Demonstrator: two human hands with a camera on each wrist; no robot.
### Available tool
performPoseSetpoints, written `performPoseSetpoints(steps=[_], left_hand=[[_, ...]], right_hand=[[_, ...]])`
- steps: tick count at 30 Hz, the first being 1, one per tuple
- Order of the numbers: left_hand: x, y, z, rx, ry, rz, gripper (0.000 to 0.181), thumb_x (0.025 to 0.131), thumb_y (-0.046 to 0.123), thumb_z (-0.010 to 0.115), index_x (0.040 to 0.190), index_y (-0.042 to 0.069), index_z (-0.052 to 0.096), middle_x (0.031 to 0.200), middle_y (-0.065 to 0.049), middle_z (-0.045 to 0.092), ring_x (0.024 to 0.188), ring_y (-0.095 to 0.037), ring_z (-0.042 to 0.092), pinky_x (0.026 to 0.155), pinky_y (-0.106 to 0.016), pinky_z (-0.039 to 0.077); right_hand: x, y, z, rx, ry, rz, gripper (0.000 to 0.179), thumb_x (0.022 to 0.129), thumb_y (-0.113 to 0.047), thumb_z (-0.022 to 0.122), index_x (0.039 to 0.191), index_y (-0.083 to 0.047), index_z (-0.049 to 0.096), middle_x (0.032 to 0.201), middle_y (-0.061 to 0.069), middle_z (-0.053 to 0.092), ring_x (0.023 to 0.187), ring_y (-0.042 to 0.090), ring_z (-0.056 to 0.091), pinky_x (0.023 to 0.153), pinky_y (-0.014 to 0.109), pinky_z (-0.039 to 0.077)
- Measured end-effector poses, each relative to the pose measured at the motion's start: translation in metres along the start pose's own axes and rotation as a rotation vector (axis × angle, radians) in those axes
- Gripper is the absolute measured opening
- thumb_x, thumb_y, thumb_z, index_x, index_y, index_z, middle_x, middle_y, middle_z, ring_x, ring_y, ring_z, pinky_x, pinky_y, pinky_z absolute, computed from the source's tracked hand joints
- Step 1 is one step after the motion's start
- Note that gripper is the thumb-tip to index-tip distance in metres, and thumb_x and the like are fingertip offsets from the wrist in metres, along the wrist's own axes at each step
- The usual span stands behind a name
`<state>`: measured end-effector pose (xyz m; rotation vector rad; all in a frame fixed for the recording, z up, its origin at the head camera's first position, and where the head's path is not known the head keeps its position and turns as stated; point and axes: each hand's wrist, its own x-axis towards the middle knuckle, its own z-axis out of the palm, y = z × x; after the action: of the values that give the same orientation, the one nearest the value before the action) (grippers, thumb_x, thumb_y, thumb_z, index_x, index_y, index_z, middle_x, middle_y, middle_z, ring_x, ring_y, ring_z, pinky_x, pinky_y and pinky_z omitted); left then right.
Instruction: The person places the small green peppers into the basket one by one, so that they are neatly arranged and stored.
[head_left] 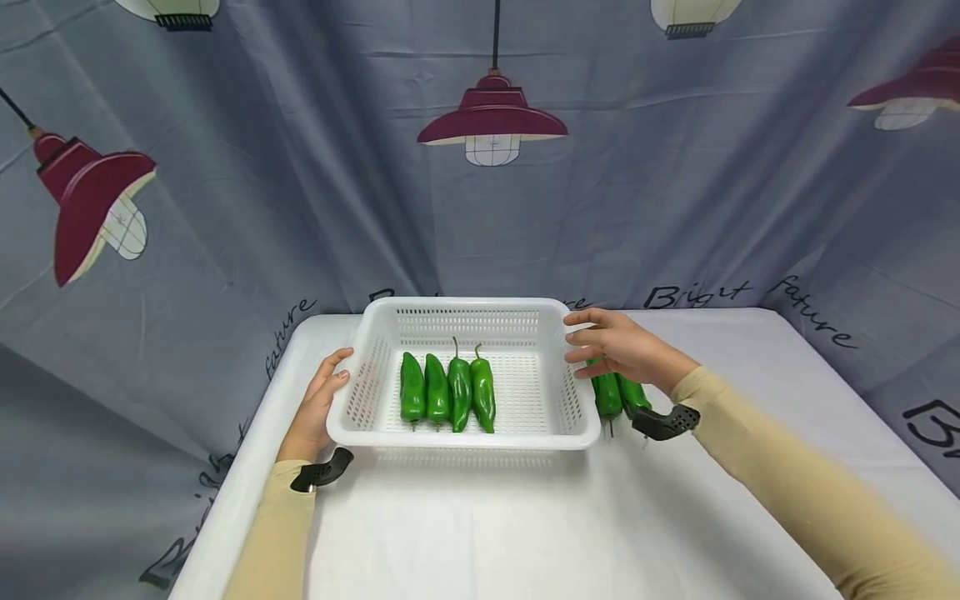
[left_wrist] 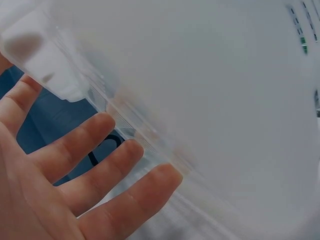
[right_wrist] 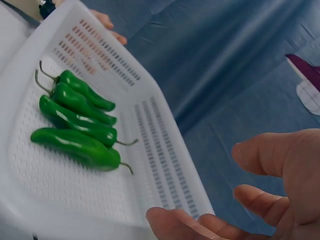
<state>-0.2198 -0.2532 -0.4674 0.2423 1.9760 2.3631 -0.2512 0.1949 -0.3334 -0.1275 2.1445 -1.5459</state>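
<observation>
Lying side by side inside a white basket (head_left: 465, 440), four green peppers (head_left: 456, 392) fill its left and middle floor, the left two with stems toward the near side, the right two with stems toward the far side. Judging by how things lie, the work looks partly done: these four are in, while at least two more green peppers (head_left: 607, 394) lie outside, just beyond the basket's right wall and partly hidden under the right hand (head_left: 626, 346), so their full count cannot be told. That hand's grip is wide, fingers apart at the right rim and holding nothing. The left hand (head_left: 313, 412) is at the left wall, its grip loose too, the fingers fairly straight and spread; whether the fingertips press the plastic is hard to tell. The basket sits toward the far side of a white counter (head_left: 450, 525), which has rounded far corners and a faint shadow below the near rim. Tan sleeves (head_left: 757, 450) and black wrist bands (head_left: 663, 422) cover the forearms and wrists. Around the left, far and right sides hangs a grey-blue curtain (head_left: 360, 192), creased in places, printed with dark red lamps (head_left: 492, 108) and black lettering (head_left: 697, 296) that includes "Bright".
</observation>
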Motion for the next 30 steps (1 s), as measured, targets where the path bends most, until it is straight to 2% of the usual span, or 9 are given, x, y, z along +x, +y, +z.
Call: performPoseSetpoints(steps=[3, 5, 8, 10, 19, 30], left_hand=[[-0.001, 0.0, 0.0, 0.019, 0.006, -0.006, 0.03, 0.11, 0.026, 0.04, 0.139, 0.031, 0.039, 0.129, 0.013, 0.057, 0.108, -0.004, 0.061, 0.087, -0.023, 0.054], [0.0, 0.0, 0.001, 0.028, 0.01, -0.013, 0.03, 0.11, 0.028, 0.041, 0.14, 0.031, 0.039, 0.131, 0.014, 0.056, 0.11, -0.004, 0.061, 0.088, -0.023, 0.054], [0.001, 0.0, 0.001, 0.035, 0.011, -0.02, 0.031, 0.109, 0.029, 0.042, 0.14, 0.031, 0.039, 0.132, 0.013, 0.055, 0.112, -0.004, 0.061, 0.09, -0.023, 0.054], [0.001, 0.0, 0.001, 0.039, 0.009, -0.023, 0.032, 0.109, 0.028, 0.042, 0.141, 0.031, 0.038, 0.133, 0.013, 0.054, 0.112, -0.005, 0.06, 0.09, -0.023, 0.053], [-0.001, 0.0, 0.002, 0.036, 0.034, -0.033, 0.031, 0.11, 0.029, 0.041, 0.141, 0.031, 0.039, 0.131, 0.014, 0.055, 0.111, -0.004, 0.061, 0.088, -0.023, 0.054], [-0.002, 0.001, 0.003, 0.031, 0.016, -0.019, 0.031, 0.11, 0.029, 0.041, 0.141, 0.031, 0.038, 0.132, 0.014, 0.054, 0.112, -0.005, 0.06, 0.089, -0.022, 0.053]], right_hand=[[-0.012, 0.005, -0.013, -0.009, 0.027, -0.007, 0.065, 0.105, -0.02, 0.055, 0.157, -0.001, 0.022, 0.159, 0.028, 0.032, 0.127, 0.038, 0.062, 0.093, 0.043, 0.059], [-0.02, 0.01, -0.023, -0.014, 0.044, -0.014, 0.066, 0.105, -0.022, 0.055, 0.158, -0.001, 0.022, 0.159, 0.029, 0.031, 0.117, 0.027, 0.068, 0.092, 0.041, 0.059], [-0.031, 0.02, -0.038, -0.025, 0.071, -0.018, 0.066, 0.106, -0.025, 0.053, 0.158, 0.0, 0.02, 0.16, 0.03, 0.03, 0.105, 0.013, 0.07, 0.091, 0.04, 0.06], [-0.037, 0.028, -0.048, -0.034, 0.09, -0.021, 0.066, 0.107, -0.026, 0.051, 0.158, 0.0, 0.019, 0.16, 0.031, 0.029, 0.102, 0.008, 0.07, 0.09, 0.038, 0.06], [-0.051, 0.064, -0.078, -0.054, 0.194, -0.001, 0.068, 0.109, -0.03, 0.046, 0.159, 0.004, 0.014, 0.161, 0.036, 0.023, 0.101, 0.002, 0.068, 0.089, 0.032, 0.06], [-0.05, 0.098, -0.084, -0.002, 0.265, 0.051, 0.067, 0.108, -0.028, 0.048, 0.158, 0.004, 0.017, 0.161, 0.033, 0.022, 0.095, -0.004, 0.066, 0.086, 0.029, 0.059]])
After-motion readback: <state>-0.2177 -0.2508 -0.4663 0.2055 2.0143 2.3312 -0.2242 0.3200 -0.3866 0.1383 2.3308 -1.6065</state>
